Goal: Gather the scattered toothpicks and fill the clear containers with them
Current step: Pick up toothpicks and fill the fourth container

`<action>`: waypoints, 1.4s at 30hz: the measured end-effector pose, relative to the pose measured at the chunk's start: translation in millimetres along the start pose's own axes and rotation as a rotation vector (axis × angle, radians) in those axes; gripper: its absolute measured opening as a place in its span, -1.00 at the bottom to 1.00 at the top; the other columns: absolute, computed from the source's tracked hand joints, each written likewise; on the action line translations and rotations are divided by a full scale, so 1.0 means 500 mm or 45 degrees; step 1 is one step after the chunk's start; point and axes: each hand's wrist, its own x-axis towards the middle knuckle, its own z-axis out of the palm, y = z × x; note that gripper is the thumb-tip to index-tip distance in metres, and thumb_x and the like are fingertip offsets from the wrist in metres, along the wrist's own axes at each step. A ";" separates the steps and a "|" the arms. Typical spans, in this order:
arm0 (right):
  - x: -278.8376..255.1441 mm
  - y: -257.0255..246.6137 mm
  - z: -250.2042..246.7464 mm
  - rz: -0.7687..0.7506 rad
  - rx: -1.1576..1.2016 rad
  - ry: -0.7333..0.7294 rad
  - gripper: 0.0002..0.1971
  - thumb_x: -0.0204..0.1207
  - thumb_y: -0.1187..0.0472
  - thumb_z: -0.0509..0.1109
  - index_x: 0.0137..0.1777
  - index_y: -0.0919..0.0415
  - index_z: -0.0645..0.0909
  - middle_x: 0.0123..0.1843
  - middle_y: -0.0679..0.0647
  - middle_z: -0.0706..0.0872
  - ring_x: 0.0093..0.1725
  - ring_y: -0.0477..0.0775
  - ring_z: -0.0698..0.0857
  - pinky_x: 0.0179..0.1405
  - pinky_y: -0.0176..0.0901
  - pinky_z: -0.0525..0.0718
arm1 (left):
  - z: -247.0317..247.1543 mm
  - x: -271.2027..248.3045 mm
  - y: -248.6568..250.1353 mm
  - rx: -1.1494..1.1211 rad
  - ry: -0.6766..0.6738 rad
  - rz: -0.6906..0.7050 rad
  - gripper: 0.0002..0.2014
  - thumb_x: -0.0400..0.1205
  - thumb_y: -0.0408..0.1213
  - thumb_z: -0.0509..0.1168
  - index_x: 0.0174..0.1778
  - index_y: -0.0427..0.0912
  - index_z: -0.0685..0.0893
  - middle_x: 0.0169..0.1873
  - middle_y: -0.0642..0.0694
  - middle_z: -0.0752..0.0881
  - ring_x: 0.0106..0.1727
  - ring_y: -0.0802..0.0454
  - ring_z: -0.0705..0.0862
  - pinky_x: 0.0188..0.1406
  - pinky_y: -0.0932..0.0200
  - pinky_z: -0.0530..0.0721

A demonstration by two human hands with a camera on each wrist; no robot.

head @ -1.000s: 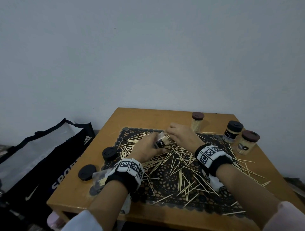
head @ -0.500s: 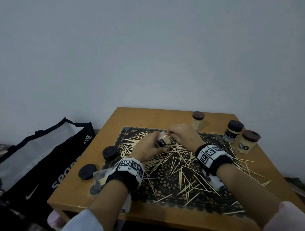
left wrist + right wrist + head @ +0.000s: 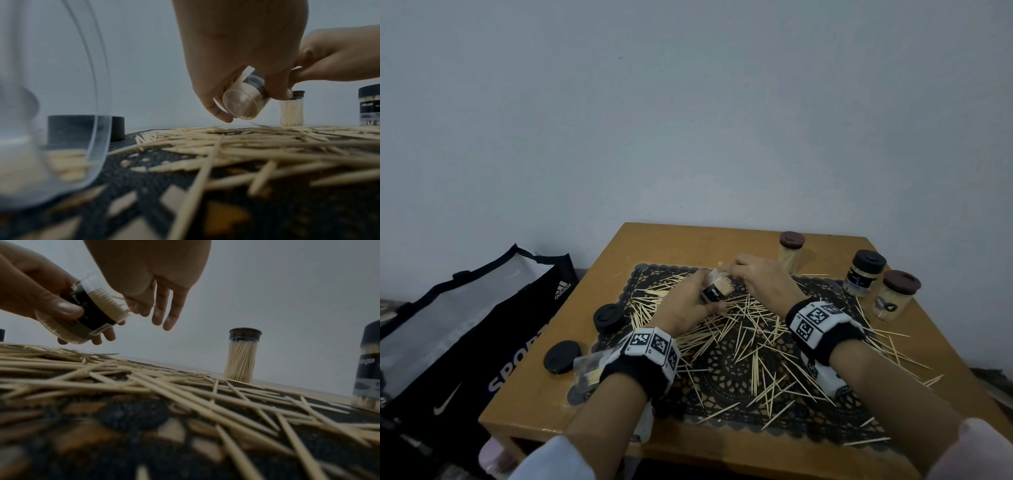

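Left hand (image 3: 685, 305) wrapped round a small clear plastic container with a black label (image 3: 90, 311), tilted above the mat, open mouth facing the right hand (image 3: 763, 281). Right fingertips (image 3: 141, 308) pinching a few thin wooden toothpicks (image 3: 123, 304) right at that mouth. Loads more scattered on the black lace mat (image 3: 722, 373) below.

Clear glossy plastic container (image 3: 86, 311), pale matt wooden toothpicks (image 3: 739, 329), black lace mat (image 3: 722, 377), smooth varnished wooden table (image 3: 688, 243).
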 end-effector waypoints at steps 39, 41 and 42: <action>0.008 -0.009 0.022 0.104 0.313 -0.668 -0.63 0.48 -0.05 0.49 0.24 0.08 0.66 0.08 -0.12 0.54 0.13 -0.08 0.52 0.13 -0.16 0.50 | -0.019 -0.010 0.001 0.163 0.419 -0.210 -0.41 0.64 0.14 0.28 0.39 -0.23 0.33 0.30 -0.21 0.65 0.23 -0.19 0.67 0.08 -0.04 0.63; 0.009 -0.007 0.021 0.083 0.313 -0.634 -0.68 0.52 0.06 0.47 0.24 0.13 0.67 0.00 -0.12 0.54 0.02 -0.11 0.54 -0.01 -0.26 0.47 | -0.019 -0.009 0.000 0.166 0.402 -0.211 -0.42 0.64 0.14 0.28 0.38 -0.22 0.34 0.30 -0.20 0.64 0.24 -0.18 0.66 0.09 -0.04 0.63; 0.009 -0.005 0.020 0.079 0.305 -0.622 -0.68 0.53 0.08 0.47 0.25 0.14 0.67 -0.01 -0.12 0.56 -0.01 -0.13 0.55 -0.03 -0.28 0.48 | -0.019 -0.008 -0.001 0.171 0.392 -0.211 -0.43 0.64 0.13 0.29 0.36 -0.22 0.34 0.29 -0.19 0.64 0.23 -0.18 0.66 0.10 -0.05 0.63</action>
